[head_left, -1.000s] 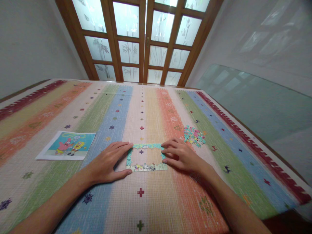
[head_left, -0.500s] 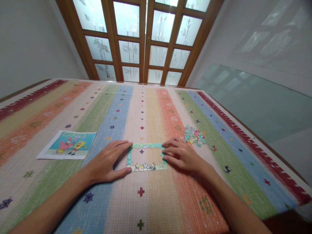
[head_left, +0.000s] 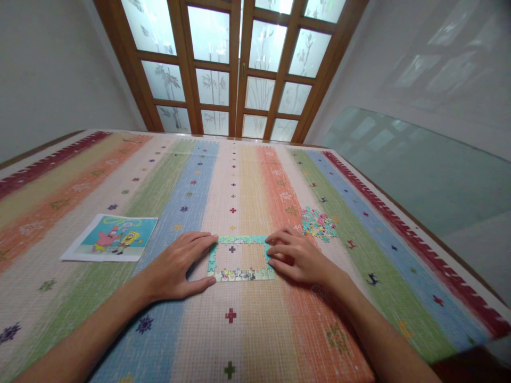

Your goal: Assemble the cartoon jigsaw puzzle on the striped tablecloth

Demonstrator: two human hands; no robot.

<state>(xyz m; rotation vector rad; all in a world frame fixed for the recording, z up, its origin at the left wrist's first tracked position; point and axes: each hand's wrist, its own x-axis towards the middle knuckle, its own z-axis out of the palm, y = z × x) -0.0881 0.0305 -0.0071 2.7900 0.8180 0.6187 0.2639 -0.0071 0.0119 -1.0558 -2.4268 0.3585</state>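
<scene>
A rectangular jigsaw puzzle border (head_left: 239, 275) lies flat on the tablecloth, with cloth showing through its middle. Its top and sides are mostly turquoise; along the bottom run paler pieces with small coloured figures. My left hand (head_left: 178, 265) is open at the left side, its fingertips at the top left corner and its thumb at the bottom left corner. At the right side rests my right hand (head_left: 301, 254), fingers slightly bent and apart, their tips touching the right edge pieces and partly hiding them. Beyond it sits a pile of loose puzzle pieces (head_left: 319, 223).
A printed cartoon picture (head_left: 115, 238) on white paper lies to the left. The striped tablecloth (head_left: 207, 340) covers the table. Behind the table stand wooden doors with frosted panes (head_left: 215, 88), and a glass panel (head_left: 419, 165) leans along the right wall.
Both hands stay almost in place around the puzzle border. The right fingers shift very slightly along the right edge; the view tilts a little.
</scene>
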